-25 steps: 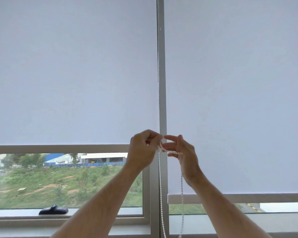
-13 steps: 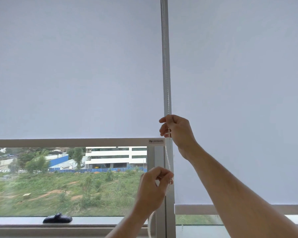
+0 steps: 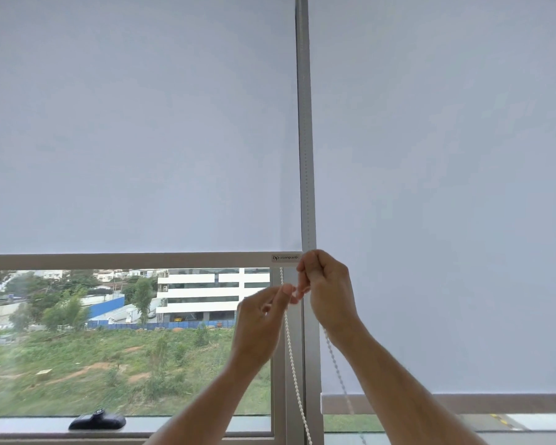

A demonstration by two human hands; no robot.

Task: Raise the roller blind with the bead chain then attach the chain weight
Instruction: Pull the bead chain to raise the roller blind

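Up close, the white bead chain (image 3: 291, 351) reads as a string of small round plastic beads, hanging in two strands in front of the pale metal mullion (image 3: 305, 155) between the two panes. The left hand (image 3: 259, 326) sits at about five o'clock from frame centre, its thumb and fingers pinched shut on the left strand. The right hand (image 3: 329, 290) is just beside it at two o'clock, fist curled closed around the chain, with the right strand dropping from under its wrist.

The left roller blind (image 3: 135, 123) is a smooth, matte, pale grey fabric; its flat bottom bar (image 3: 126, 261) carries a small printed label (image 3: 285, 257) at its right end, touching the right hand's knuckles. The right blind (image 3: 446, 187) hangs lower, its bottom bar (image 3: 463, 403) near the sill.

Below the raised blind the glass shows grass, trees, a blue fence and a white block building (image 3: 212, 293). A dark, rounded object (image 3: 97, 421) rests on the grey sill (image 3: 29, 423) at seven o'clock.
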